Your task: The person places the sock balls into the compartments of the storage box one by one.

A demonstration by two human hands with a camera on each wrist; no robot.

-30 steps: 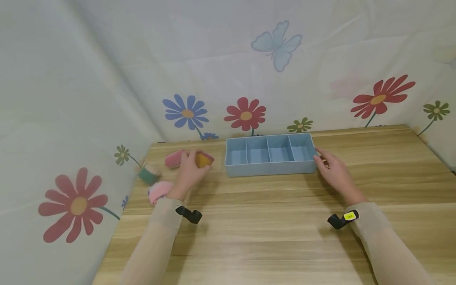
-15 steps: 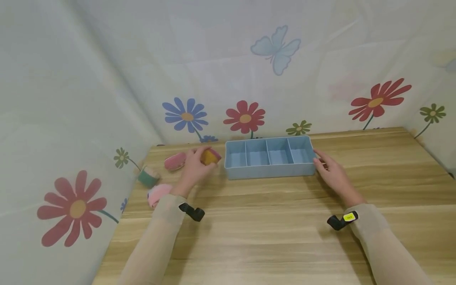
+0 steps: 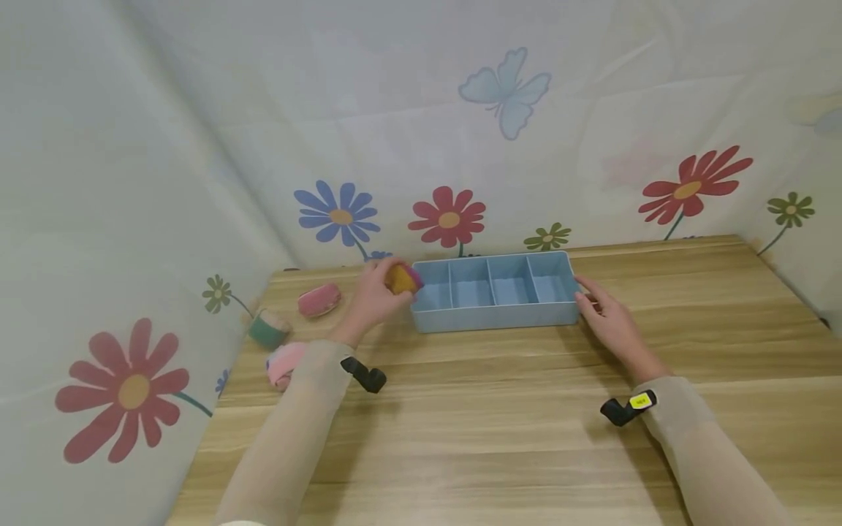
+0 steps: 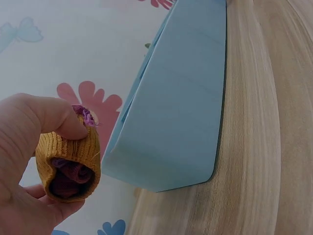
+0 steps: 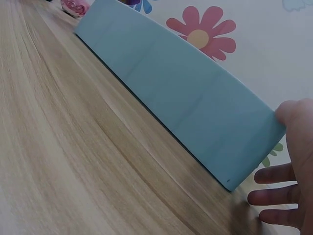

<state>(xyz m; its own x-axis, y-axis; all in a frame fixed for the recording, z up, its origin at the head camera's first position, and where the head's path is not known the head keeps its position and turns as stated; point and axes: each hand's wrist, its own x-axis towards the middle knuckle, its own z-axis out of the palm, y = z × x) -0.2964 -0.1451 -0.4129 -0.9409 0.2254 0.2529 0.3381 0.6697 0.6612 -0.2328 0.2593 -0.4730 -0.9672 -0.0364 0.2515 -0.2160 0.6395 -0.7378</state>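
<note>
In the head view my left hand [image 3: 378,296] pinches a rolled-up sock [image 3: 403,279], mustard yellow with purple. It is level with the left end of a light blue box [image 3: 496,316] divided into compartments in a row. The left wrist view shows the sock's ribbed cuff [image 4: 90,147] rolled round dark purple fabric, close beside the box's end wall. My right hand [image 3: 612,318] touches the box's right end with thumb and index finger. In the right wrist view the thumb [image 5: 288,113] lies at the box's top corner, the other fingers [image 5: 274,194] loosely extended beside it.
Toward the table's left edge lie a pink rolled bundle [image 3: 319,299], a green and beige one [image 3: 268,329] and a pink one [image 3: 284,363] partly behind the left sleeve. A flower-printed cloth wall [image 3: 395,146] borders the wooden table [image 3: 487,424].
My left hand has carried the yellow sock rightward and up from beside the pink bundle to the box's left end. My right hand stays at the box's right end.
</note>
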